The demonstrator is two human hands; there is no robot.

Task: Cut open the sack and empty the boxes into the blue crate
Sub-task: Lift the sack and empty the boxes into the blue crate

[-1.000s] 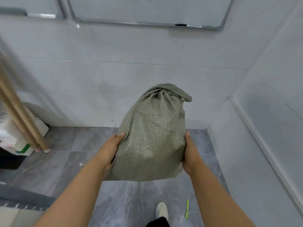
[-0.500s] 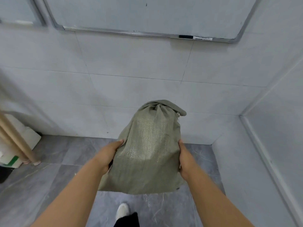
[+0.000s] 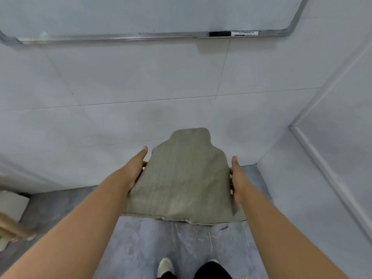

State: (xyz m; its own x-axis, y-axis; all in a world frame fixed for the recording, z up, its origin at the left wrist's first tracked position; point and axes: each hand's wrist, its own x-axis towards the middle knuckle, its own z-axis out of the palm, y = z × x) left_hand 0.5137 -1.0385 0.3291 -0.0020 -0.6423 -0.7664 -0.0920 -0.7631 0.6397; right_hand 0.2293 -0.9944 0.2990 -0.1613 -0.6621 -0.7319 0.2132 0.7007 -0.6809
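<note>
A grey-green woven sack point(image 3: 184, 178) is held in the air in front of me, above the grey floor. My left hand point(image 3: 135, 170) presses its left side and my right hand point(image 3: 237, 179) presses its right side, thumbs pointing up. The sack's far end is turned away and the tied neck is hidden. Its frayed near edge hangs toward me. No blue crate and no boxes are in view.
A white tiled wall point(image 3: 141, 87) stands close ahead with a whiteboard point(image 3: 141, 15) on it, a marker point(image 3: 220, 34) on its ledge. Another wall point(image 3: 332, 178) closes the right side. A wooden leg point(image 3: 14, 228) and a white box point(image 3: 12, 204) are at the left. My shoes point(image 3: 165, 266) are below.
The sack has tipped away from me and sunk lower in view, so its tied neck no longer shows. The view has tilted up toward the whiteboard. Both hands keep their grip on the sides.
</note>
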